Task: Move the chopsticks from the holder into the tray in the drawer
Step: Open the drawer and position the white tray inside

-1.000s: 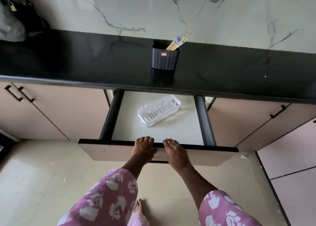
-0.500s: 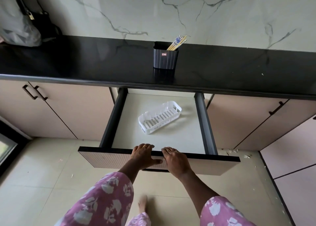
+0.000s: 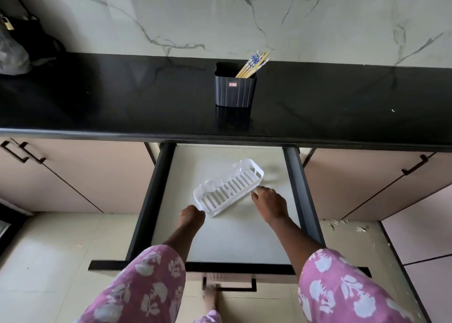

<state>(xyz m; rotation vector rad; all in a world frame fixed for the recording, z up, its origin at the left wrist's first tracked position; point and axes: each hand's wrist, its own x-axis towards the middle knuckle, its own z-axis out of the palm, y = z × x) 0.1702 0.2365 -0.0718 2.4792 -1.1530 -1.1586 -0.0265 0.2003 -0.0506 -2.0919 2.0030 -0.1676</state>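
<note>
Looking down from head height, a long glossy black stone countertop (image 3: 97,97) runs across the view beneath a white marble wall. Below it a wide drawer with dark sides and a pale floor (image 3: 244,237) stands pulled far out, likely to give room for loading. On the drawer floor a white slotted plastic tray (image 3: 228,188) lies at an angle. Both hands reach into the drawer: the left hand (image 3: 192,216), curled closed, touches the tray's near corner, and the right hand (image 3: 270,204) rests with loosely spread fingers at its long edge, seemingly to straighten it. Whether either truly grips the tray cannot be told. The bundle of yellow wooden chopsticks with blue patterned tops (image 3: 254,64) leans in a black ribbed plastic holder (image 3: 235,89) on the countertop, untouched. Half a second ago both hands clasped the drawer's front edge; now they have let go and moved inward to the tray.
</note>
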